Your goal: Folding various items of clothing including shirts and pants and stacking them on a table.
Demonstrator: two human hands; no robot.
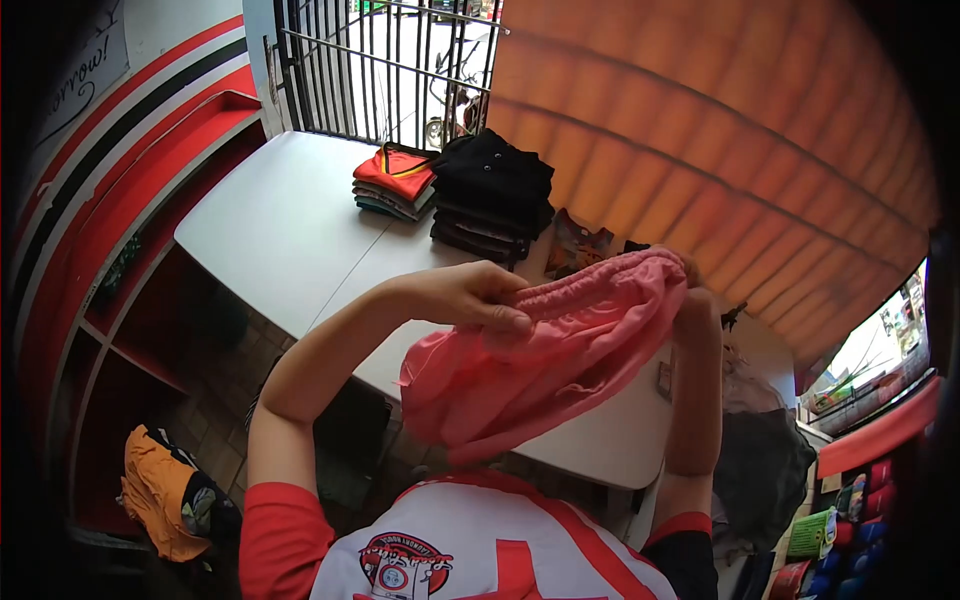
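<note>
A pink garment with a gathered elastic waistband (577,352) hangs above the near edge of the white folding table (255,199). My left hand (491,298) grips the waistband at its left end, thumb on top. At the other end my right hand (694,289) holds the band, its fingers partly hidden behind the cloth. The waistband is stretched between both hands and the fabric droops in loose folds towards my body. Beyond it stand a stack of folded black clothes (491,184) and a smaller folded stack with a red-orange shirt (394,172) on top.
A folded patterned garment (579,244) lies by the orange shutter (675,142). Dark clothes (761,465) are heaped at right, near several coloured containers (874,510). An orange cloth (161,487) lies low at left, beside red shelving (142,300). A barred gate (390,71) stands behind the table.
</note>
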